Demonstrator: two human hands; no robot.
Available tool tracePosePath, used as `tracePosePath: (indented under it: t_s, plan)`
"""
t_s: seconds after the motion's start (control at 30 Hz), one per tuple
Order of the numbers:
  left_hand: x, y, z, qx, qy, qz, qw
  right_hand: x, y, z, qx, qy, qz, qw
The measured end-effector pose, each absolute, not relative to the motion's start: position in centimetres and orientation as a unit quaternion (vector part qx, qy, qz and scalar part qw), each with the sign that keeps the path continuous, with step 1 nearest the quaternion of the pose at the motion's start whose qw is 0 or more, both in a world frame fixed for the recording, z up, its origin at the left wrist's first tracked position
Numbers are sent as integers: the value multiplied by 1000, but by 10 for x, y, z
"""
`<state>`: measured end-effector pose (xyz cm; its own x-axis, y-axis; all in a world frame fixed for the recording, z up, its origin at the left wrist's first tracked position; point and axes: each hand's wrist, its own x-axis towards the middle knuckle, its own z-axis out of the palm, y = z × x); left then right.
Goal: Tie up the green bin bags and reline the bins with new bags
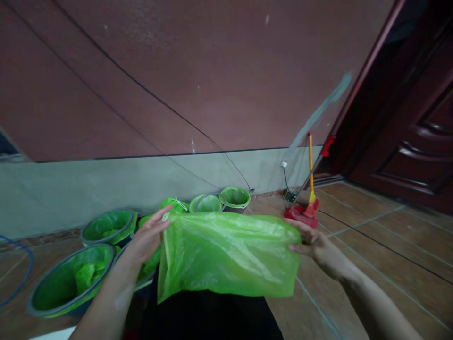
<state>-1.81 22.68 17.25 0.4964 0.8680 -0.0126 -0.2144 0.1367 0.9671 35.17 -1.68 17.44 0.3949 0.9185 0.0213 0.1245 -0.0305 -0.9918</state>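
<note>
Bag (pixel 230 255), green and thin, is stretched sideways between the two hands, above the person's dark lap (pixel 212 316). The left hand (pixel 150 236) holds its upper left corner; the right hand (pixel 314 245) holds the right end, thumb showing on the near side. Below and beyond the right hand spreads a floor (pixel 371 236) of brown tiles with pale joints. Ahead of both hands rises a wall (pixel 212 94), dull reddish-brown above and grey below; well off to the right of the right hand is a dark red door (pixel 417 137), cut off by the view's edge.

Some of the right fingers are hard to make out. The left forearm covers part of a bucket (pixel 146 270), and a white thing (pixel 53 334) below that arm is mostly out of view.

Left of the left hand stand two more lined buckets, one nearer (pixel 46 293) and one farther (pixel 106 226). Past the bag, by the wall, are two small bins, one pale inside (pixel 209 204) and one greener (pixel 235 196). Beyond the right hand stands a yellow-handled broom (pixel 311 170) beside a red dustpan (pixel 299 216). A blue hose (pixel 30 269) curves at far left.
</note>
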Motion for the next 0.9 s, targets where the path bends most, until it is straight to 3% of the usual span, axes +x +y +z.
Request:
tracePosePath:
  t_s: [0.1,0.23,0.3,0.37,0.43,0.6,0.67,0.73,0.9]
  plan:
    - [-25,228,186,655,323,340,593,353,-6,170,-690,-506,234,462]
    - [-24,235,188,808,382,338,296,366,4,156,-784,-555,31,276]
    - [-25,240,184,838,402,315,189,373,6,150,-798,-556,-17,232]
    - [-28,245,180,842,408,323,143,379,5,146,-794,-551,-23,255]
    - [-32,248,177,821,397,377,161,381,2,145,-773,-544,4,327]
    - [-30,249,171,652,363,490,450,372,-8,148,-660,-470,196,553]
    - [-24,246,168,589,361,508,514,363,-7,147,-613,-418,259,619]
    - [-18,242,165,589,387,532,469,354,-3,144,-592,-381,271,656]
    - [-13,238,163,700,514,470,157,346,20,130,-664,-359,141,641]
